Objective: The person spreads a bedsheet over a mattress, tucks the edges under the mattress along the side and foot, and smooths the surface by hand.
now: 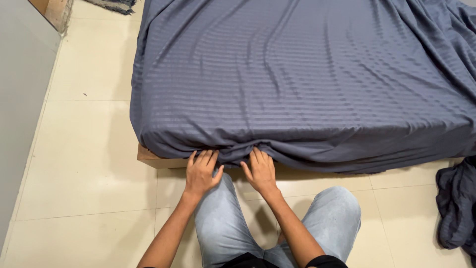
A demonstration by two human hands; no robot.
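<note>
A blue-grey striped bedsheet (297, 74) covers a mattress on a low wooden bed base (151, 160). My left hand (201, 171) and my right hand (260, 171) lie flat side by side against the sheet's lower edge at the near side of the mattress, fingertips pushed in under the bunched fabric. The fingertips are hidden in the folds. My knees in light blue jeans (332, 208) rest on the floor just below the hands.
Cream floor tiles (89, 159) surround the bed. A grey wall (20, 99) runs along the left. A crumpled dark grey cloth (456, 203) lies on the floor at the right. A striped rug edge (114, 5) shows at the top left.
</note>
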